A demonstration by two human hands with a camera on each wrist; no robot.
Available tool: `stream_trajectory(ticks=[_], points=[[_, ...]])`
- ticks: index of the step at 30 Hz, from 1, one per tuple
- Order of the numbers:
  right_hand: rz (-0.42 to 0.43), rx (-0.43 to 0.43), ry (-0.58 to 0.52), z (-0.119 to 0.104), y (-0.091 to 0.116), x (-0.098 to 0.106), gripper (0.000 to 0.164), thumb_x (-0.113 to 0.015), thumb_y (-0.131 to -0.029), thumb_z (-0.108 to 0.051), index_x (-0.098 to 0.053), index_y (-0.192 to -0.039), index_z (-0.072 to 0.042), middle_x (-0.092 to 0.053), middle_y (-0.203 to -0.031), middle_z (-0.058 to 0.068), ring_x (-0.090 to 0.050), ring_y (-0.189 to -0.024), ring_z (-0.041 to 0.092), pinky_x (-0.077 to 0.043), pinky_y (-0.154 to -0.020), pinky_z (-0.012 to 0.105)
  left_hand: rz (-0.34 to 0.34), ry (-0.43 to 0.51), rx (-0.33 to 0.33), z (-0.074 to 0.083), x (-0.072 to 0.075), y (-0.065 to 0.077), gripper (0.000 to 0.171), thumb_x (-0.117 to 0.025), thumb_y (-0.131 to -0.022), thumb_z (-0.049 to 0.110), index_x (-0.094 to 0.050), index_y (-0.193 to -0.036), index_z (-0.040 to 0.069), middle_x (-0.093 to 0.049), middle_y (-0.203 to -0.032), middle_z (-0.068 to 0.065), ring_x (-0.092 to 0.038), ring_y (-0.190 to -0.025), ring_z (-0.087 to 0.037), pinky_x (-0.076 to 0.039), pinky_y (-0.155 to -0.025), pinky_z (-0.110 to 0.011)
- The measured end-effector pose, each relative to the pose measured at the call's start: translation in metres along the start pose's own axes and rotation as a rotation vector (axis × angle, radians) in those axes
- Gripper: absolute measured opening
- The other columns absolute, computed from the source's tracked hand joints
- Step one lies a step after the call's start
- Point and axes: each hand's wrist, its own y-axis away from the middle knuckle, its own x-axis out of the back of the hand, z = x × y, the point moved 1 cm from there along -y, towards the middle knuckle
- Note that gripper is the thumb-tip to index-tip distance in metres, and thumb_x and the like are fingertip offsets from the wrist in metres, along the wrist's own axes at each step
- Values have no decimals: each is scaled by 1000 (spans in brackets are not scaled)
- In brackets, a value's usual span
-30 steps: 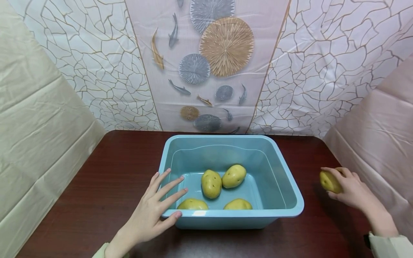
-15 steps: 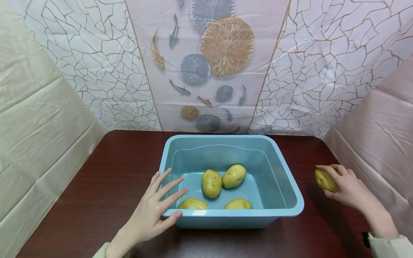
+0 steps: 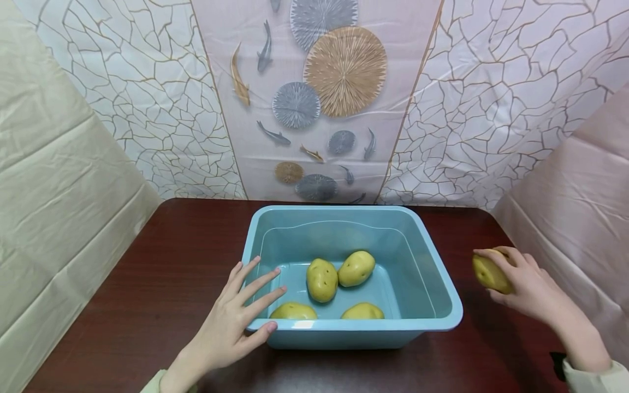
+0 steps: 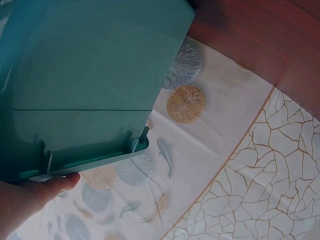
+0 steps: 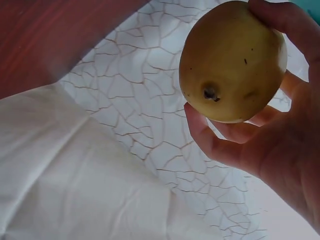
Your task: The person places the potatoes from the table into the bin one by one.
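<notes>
In the head view a yellow potato is gripped by my right hand, held over the table to the right of a blue plastic tub. The right wrist view shows the same potato between the thumb and curled fingers. My left hand rests on the tub's near left corner, its fingers spread straight over the rim. Inside the tub lie several potatoes; the front wall partly hides the two nearest. Seen from the left wrist, the thumb touches the tub's rim.
The tub stands on a dark red-brown wooden table. A patterned cloth hangs behind the table. Plain pale cloths hang along the left and right sides.
The right hand has moved slightly left and up with the potato, towards the tub. My left hand, the tub and the potatoes in it have stayed put.
</notes>
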Motion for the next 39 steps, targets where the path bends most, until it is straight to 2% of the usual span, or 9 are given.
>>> stream_trajectory(ticks=[9,12,22,32,39], points=[[24,65,10,-15,-5,11,75,-78,-50,-12,-49,-119,-16,-48,-107,11,-45,-78,27,-33,-50,30,0,0,-2,0,0,0,39,-47,-88,37,-55,-122,18,-46,-133,-5,-24,-133,-33,-3,-112,-42],[26,79,11,-19,-6,14,76,-78,-50,-12,-49,-120,-17,-47,-107,10,-45,-79,27,-33,-51,31,-1,0,1,0,0,0,40,-44,-90,38,-55,-122,19,-47,-133,-5,-25,-133,-33,-3,-112,-42],[70,137,23,-32,-9,24,78,-81,-45,-14,-52,-117,-17,-48,-109,8,-46,-81,26,-37,-55,36,-9,6,8,-1,0,0,40,-51,-86,35,-55,-122,19,-47,-133,-5,-24,-133,-33,-4,-112,-43],[108,252,52,-44,-13,35,77,-75,-45,-14,-53,-119,-15,-49,-112,7,-46,-80,22,-37,-61,35,2,5,2,-1,-1,0,41,-42,-90,40,-55,-123,19,-47,-133,-5,-24,-133,-33,-3,-112,-42],[112,274,45,-53,-14,41,77,-73,-44,-13,-53,-119,-15,-49,-113,7,-46,-83,24,-33,-68,33,7,3,-1,-1,-1,0,42,-37,-92,42,-55,-122,19,-47,-133,-5,-25,-133,-33,-2,-113,-41]])
